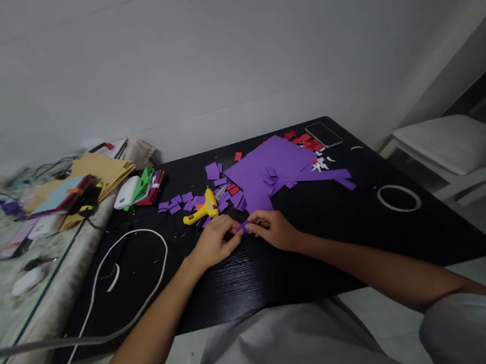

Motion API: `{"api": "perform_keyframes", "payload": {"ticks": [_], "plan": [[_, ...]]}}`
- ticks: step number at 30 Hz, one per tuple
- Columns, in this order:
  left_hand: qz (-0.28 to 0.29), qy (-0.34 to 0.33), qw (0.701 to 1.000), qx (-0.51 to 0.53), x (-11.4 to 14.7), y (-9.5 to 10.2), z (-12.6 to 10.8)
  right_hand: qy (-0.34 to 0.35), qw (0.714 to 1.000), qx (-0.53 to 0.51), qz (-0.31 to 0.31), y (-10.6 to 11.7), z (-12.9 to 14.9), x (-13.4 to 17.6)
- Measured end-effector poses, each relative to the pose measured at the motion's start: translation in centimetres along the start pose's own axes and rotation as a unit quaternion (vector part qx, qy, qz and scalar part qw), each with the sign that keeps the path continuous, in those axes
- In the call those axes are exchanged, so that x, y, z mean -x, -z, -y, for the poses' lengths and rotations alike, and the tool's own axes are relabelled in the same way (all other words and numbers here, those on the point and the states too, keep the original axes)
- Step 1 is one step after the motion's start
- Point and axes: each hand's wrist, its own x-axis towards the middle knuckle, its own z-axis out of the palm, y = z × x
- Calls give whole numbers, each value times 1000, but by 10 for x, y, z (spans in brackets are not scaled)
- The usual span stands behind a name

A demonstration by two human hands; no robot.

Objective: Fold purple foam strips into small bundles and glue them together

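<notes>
Pinching a small purple piece from both sides, near edge of the black table!
Left hand grips one end, right hand the other, likely for steadiness; fingers hide much, so any fold is hard to confirm. The yellow glue gun lies just beyond the left hand, presumably for easy reach.

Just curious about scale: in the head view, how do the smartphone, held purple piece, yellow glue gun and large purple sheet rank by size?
1. Large purple sheet
2. Yellow glue gun and smartphone: too alike to rank
3. Held purple piece
</notes>
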Motion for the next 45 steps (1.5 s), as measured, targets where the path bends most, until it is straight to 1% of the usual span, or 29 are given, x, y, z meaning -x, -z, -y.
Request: {"api": "perform_keyframes", "payload": {"ticks": [4,10,17,22,27,32,34,36,38,40,41,42,43,45], "plan": [[-7,2,1000,7,0,-1,-1,4,1000,-1,-6,0,-3,-1],[-12,4,1000,18,0,-2,0,-22,997,-75,-6,-2,-6,-2],[18,-6,1000,6,1,-5,3,-24,993,-111,21,1,1,-4],[-16,23,999,16,1,0,2,-41,988,-148,15,3,-3,-6],[7,-21,1000,11,0,4,1,-53,983,-178,5,2,-7,-7],[0,-21,1000,15,0,1,0,-61,980,-187,15,2,-3,-6],[4,-23,1000,5,0,3,0,-63,981,-182,16,2,-3,-6],[4,-17,1000,-24,-1,10,3,-65,982,-178,6,2,-5,-7],[-20,13,997,-76,-2,20,9,-69,982,-174,-7,3,-7,-8],[-58,76,986,-137,-1,31,19,-72,982,-173,-16,3,-10,-9],[-77,115,975,-174,-1,36,25,-73,982,-172,-17,2,-11,-9],[-75,153,962,-212,0,40,32,-74,982,-172,-16,2,-11,-9],[-62,191,948,-248,2,43,38,-73,982,-172,-14,2,-11,-9],[-22,238,930,-280,4,47,49,-70,983,-169,-8,2,-11,-9]]}}
